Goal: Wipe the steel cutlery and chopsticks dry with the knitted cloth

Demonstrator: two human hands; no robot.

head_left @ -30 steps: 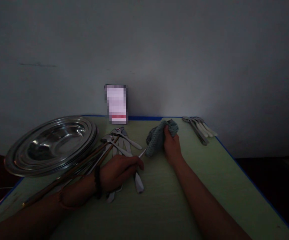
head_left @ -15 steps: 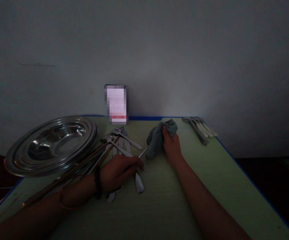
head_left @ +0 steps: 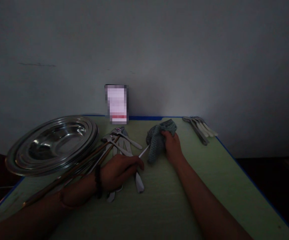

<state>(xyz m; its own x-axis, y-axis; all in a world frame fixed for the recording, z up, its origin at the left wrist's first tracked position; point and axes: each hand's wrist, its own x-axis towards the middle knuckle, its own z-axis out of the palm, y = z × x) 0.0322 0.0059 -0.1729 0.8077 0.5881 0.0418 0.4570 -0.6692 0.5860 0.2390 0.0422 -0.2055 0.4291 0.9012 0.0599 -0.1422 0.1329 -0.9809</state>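
My left hand (head_left: 122, 170) pinches the slim, light handle of a piece of cutlery (head_left: 144, 151). Its far end goes into a grey-green cloth (head_left: 156, 143), so I cannot see whether it is a spoon or a fork. The cloth is bunched in my right hand (head_left: 173, 146), thumb on top and fingers closed around it. Under and beside my left hand lies a loose pile of metal spoons and other cutlery (head_left: 132, 141), partly covered by the hand. Long brown chopsticks (head_left: 67, 175) lie among it, running toward the left.
A stack of shiny steel plates or basins (head_left: 52, 143) stands at the left. Several spoons (head_left: 196, 128), some with white handles, lie together at the back right. A lit phone with a blurred screen (head_left: 118, 103) leans on the wall behind the green table (head_left: 159, 213) with blue edging.
The cloth has shifted slightly and hangs a little lower, and my right thumb has moved down on it. My left hand stays almost still.
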